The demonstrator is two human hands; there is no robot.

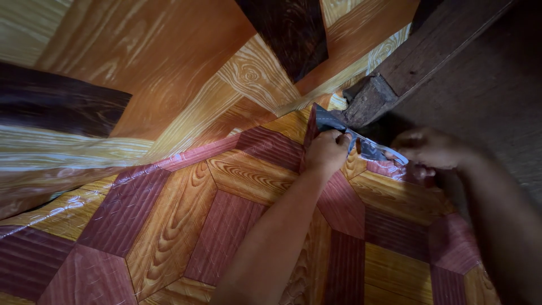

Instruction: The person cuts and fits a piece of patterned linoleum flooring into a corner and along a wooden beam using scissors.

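Floor (497, 85) — patterned vinyl sheet (226, 214) atop

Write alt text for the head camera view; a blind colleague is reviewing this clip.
Two bare hands, left hand and right hand, grip the folded-up edge of a glossy wood-pattern vinyl floor sheet, showing its grey underside, beside a dark wooden post. A second patterned sheet lies beyond.

Orange-maroon woodgrain vinyl sheet (186, 209), grey underside (370, 148)
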